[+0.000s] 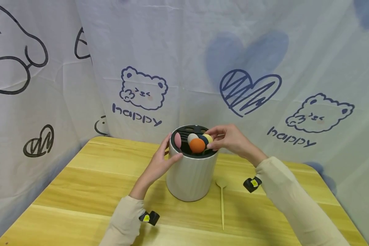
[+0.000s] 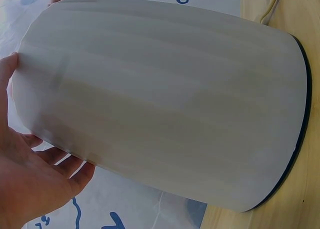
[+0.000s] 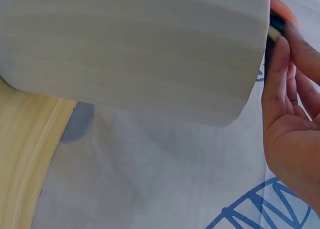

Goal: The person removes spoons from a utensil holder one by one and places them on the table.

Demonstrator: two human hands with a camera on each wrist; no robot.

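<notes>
A tall white ribbed utensil holder (image 1: 190, 177) with a black rim and insert stands upright on the table. My left hand (image 1: 160, 163) grips its left side near the top, thumb at the front and fingers behind; the left wrist view shows this hand (image 2: 42, 184) against the wall. Round heads of a pink spoon (image 1: 178, 140), an orange spoon (image 1: 197, 146), a pale grey spoon (image 1: 192, 137) and a navy one poke out of the opening. At the right rim, my right hand (image 1: 230, 139) pinches a yellow spoon (image 1: 209, 138). Its handle is hidden inside the holder.
A yellow spoon (image 1: 222, 201) lies on the wooden table (image 1: 110, 181), right of the holder, its bowl toward the back. Behind the table hangs a white printed cloth (image 1: 190, 68). Black slots (image 1: 189, 129) sit at the back of the holder's top.
</notes>
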